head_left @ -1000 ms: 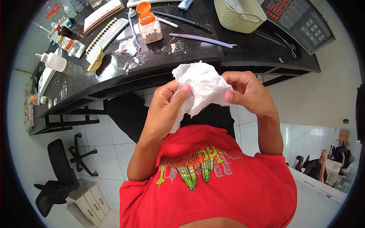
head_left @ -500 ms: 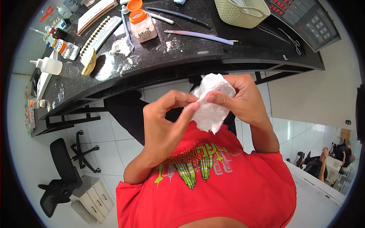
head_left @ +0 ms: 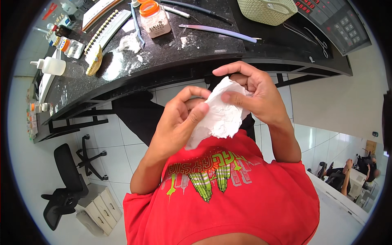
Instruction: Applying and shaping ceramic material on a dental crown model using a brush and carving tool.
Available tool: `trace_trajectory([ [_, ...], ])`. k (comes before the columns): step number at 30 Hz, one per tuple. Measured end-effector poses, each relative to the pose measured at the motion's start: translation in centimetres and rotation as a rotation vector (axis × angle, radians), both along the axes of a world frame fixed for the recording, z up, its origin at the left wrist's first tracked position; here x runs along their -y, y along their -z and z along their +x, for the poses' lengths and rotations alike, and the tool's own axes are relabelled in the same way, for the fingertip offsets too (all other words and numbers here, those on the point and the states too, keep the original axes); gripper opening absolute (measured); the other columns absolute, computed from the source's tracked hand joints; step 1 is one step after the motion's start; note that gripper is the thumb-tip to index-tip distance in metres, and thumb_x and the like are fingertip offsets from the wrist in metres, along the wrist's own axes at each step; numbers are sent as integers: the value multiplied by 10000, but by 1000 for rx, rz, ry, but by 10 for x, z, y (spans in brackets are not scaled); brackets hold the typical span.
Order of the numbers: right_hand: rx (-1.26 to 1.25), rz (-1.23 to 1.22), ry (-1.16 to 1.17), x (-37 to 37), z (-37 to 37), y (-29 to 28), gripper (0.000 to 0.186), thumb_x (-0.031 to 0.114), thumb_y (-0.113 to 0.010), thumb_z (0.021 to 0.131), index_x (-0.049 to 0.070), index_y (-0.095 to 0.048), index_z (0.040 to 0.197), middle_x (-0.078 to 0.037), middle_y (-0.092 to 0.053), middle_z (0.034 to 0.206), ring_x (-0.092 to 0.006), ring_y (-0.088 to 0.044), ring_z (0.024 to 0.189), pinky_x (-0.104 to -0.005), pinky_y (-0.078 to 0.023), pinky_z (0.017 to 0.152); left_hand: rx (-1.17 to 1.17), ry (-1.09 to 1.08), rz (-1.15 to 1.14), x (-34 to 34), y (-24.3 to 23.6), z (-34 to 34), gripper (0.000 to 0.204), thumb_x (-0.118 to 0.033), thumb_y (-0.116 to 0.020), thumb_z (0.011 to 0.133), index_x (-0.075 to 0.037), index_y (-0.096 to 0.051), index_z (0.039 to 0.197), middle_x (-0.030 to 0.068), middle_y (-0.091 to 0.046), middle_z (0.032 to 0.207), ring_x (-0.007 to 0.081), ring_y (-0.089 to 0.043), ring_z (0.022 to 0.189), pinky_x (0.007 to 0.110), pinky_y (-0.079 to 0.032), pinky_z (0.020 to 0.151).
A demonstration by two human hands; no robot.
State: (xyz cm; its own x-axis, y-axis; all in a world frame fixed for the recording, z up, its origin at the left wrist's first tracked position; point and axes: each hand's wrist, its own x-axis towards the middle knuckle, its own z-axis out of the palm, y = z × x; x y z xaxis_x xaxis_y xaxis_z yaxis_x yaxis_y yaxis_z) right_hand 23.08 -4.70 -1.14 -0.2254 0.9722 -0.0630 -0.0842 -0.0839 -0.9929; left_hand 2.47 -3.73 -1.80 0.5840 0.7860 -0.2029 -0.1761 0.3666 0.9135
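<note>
While a crumpled white sheet (head_left: 222, 120) is held in the air, just before the near edge of the dark worktop (head_left: 196, 53) and above the lap, both hands are occupied by it. By the left hand (head_left: 179, 120), the left border of the sheet is pinched narrowly between thumb and index finger. By the right hand (head_left: 259, 96), the upper right part is held under the thumb, which is pressed flat on the face of the sheet. The right index finger is stretched out and kept wide from this thumb; how the other right fingertips are placed behind the sheet cannot be told. The lower part is left hanging in front of the red shirt (head_left: 220, 183).

On the worktop, a jar with an orange lid (head_left: 155, 24) is placed toward the far edge, and to its right a purple-handled tool (head_left: 220, 32) is laid. Between the jar and the left end, a white crumpled lump (head_left: 130, 43), a yellowish model (head_left: 94, 60) and a white squeeze bottle (head_left: 53, 66) are seen, the model near the front edge. Toward the right end, a pale woven basket (head_left: 267, 12), scissors (head_left: 320, 43) and a box with keys (head_left: 347, 30) are set.
</note>
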Motion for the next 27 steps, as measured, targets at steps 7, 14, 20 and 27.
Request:
trace_trajectory([
  [7,-209,85,94,13,-16,42,769,461,-707,816,6,-386,1347,-118,-624,1087,-129,-595,981,-257,-477,834,78,-82,-143,0,19,3,293,-122,-569,954,77,-534,1166,110,-669,1021,118,-651,858,246,-525,723],
  [14,-231,-234,79,47,-26,61,566,268,-726,835,-12,-463,1250,-120,-629,1059,-158,-623,909,-271,-496,786,180,-384,-140,4,31,-1,338,-163,-546,960,48,-484,1216,156,-625,1128,215,-631,1041,351,-512,905],
  [20,332,372,282,39,-36,68,239,-20,-702,742,16,-630,967,-75,-622,935,-164,-622,829,-263,-476,704,249,-278,-356,5,28,-4,332,-139,-564,948,54,-489,1207,152,-630,1109,200,-645,997,334,-533,854],
  [27,-41,-42,239,30,-44,71,243,-37,-612,834,-38,-568,1073,-56,-640,946,-70,-592,823,-217,-485,679,-92,-295,-40,9,34,3,303,-105,-650,892,58,-550,1128,99,-662,981,112,-644,840,241,-522,748],
])
